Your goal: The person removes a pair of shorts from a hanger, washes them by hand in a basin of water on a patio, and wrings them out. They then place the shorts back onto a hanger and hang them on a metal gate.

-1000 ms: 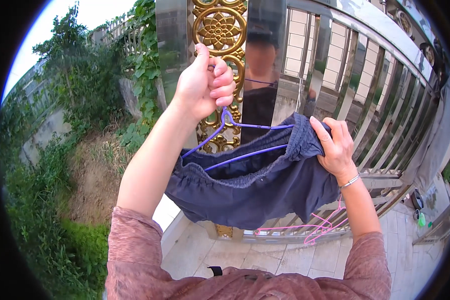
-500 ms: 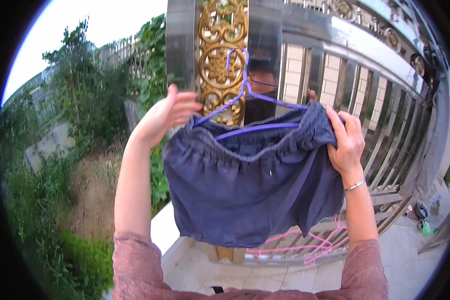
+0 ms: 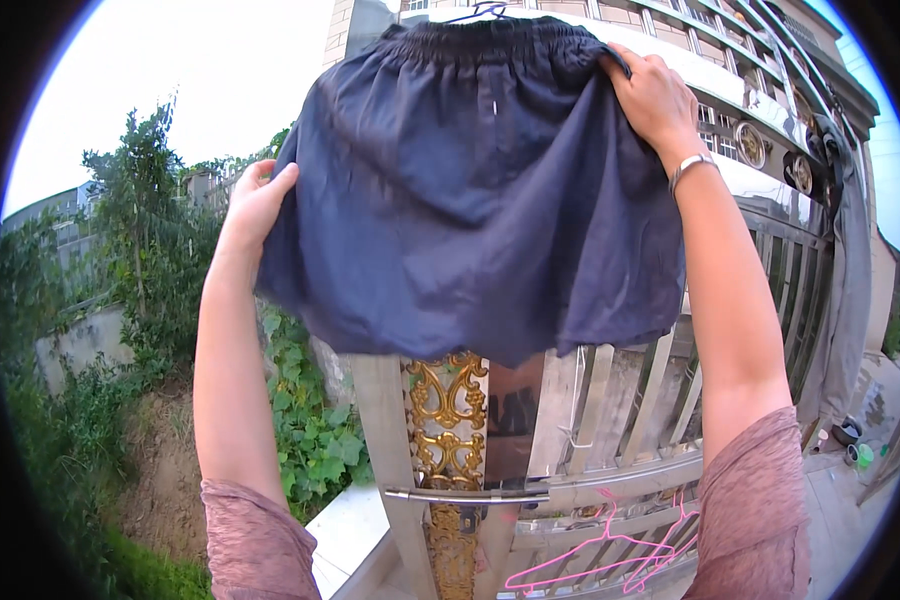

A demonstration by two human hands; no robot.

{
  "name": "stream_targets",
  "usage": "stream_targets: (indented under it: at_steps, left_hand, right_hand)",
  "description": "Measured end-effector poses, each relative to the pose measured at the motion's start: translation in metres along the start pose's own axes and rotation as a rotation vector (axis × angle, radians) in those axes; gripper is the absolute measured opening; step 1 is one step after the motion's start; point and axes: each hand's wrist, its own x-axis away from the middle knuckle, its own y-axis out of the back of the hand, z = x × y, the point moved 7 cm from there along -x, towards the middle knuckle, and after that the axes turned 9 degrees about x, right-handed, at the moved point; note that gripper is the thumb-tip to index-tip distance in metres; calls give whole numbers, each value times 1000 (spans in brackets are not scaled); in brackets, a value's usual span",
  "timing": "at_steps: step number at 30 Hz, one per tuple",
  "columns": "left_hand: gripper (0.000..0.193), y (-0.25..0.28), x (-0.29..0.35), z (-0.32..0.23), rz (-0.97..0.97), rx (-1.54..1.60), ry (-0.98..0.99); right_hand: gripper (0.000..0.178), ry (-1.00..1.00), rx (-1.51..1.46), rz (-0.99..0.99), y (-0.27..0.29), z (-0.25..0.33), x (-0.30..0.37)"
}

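Observation:
Dark navy shorts (image 3: 470,190) with a gathered elastic waistband hang raised in front of me, their legs spread wide. The top of a purple hanger (image 3: 485,10) shows above the waistband; the rest of it is hidden by the cloth. My right hand (image 3: 655,98) is closed on the waistband's right end, thumb in front. At the left side edge of the shorts, lower than the waistband, my left hand (image 3: 258,200) pinches the cloth, with its fingers partly out of sight. A silver bracelet (image 3: 692,165) circles my right wrist.
Behind the shorts stands a metal gate (image 3: 610,400) with a gold ornamental panel (image 3: 448,410) and a horizontal handle (image 3: 470,496). Pink hangers (image 3: 600,545) hang low on it. Grey cloth (image 3: 845,290) hangs at right. Shrubs (image 3: 145,230) and a dirt slope (image 3: 165,480) lie left.
The shorts and purple hanger have risen, uncovering the lower gate. My left hand has gone from open beside the waistband to the shorts' left side edge. My right hand rose, still holding the waistband.

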Motion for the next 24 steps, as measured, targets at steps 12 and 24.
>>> stream_targets:
  at_steps: [12,24]
  left_hand:
    - [22,35,-50,14,-46,543,-167]
    - [29,56,33,53,154,600,-165]
  right_hand:
    - [46,29,-104,258,-69,10,-56]
    - [65,-172,-433,87,-77,-53,-3]
